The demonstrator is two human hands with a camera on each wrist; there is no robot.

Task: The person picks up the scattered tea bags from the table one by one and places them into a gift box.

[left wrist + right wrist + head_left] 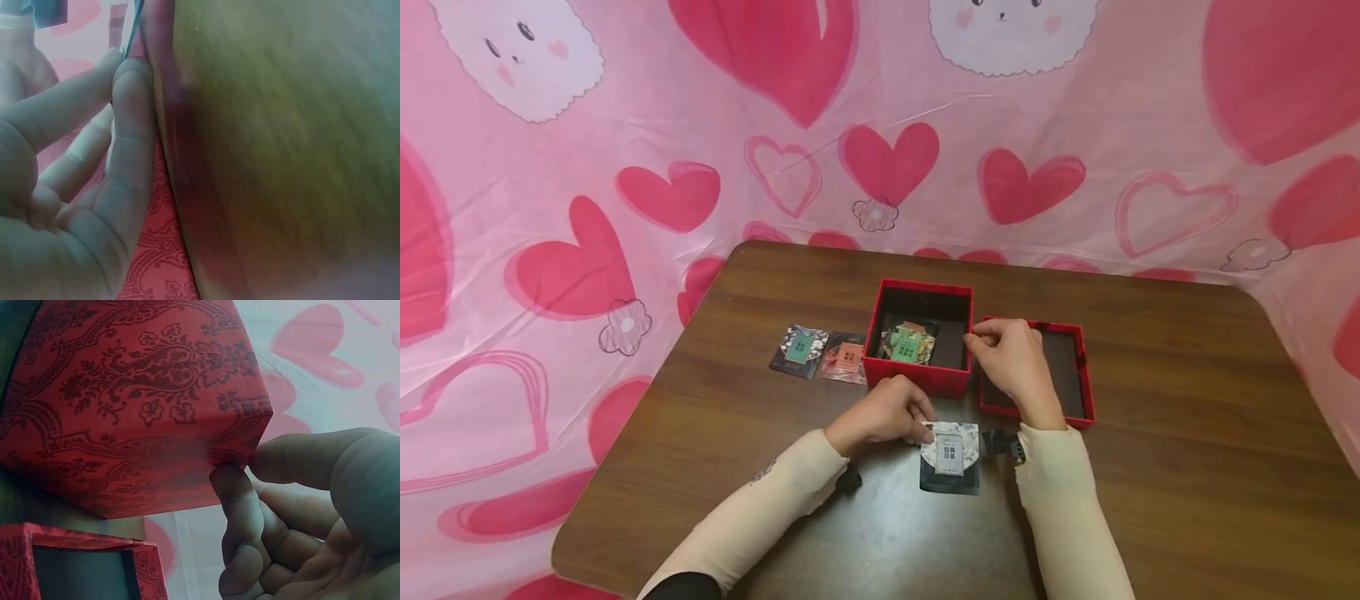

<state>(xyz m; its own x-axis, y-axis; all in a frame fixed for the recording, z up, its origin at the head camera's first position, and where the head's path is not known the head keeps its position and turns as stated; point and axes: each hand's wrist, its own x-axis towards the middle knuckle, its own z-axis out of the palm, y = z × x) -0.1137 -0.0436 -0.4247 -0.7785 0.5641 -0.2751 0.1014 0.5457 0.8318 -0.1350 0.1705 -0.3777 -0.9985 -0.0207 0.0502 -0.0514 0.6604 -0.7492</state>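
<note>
My left hand (891,410) pinches the upper left corner of a tea sachet (950,458) with a white floral top, a grey label and a dark lower part. In the left wrist view, only the thin edge of the sachet (134,30) shows between thumb and finger. My right hand (1011,358) grips the right rim of an open red box (917,383). The right wrist view shows thumb and index finger at a corner of the patterned box (169,394). Inside the box, at its left, lies a sachet with a green label (907,347).
Left of the box lie a sachet with a teal label (801,348) and one with a red label (846,358), partly behind the box. The shallow red lid (1078,375) sits inside up at the right, partly under my right hand. All stand on a brown wooden table (1180,467).
</note>
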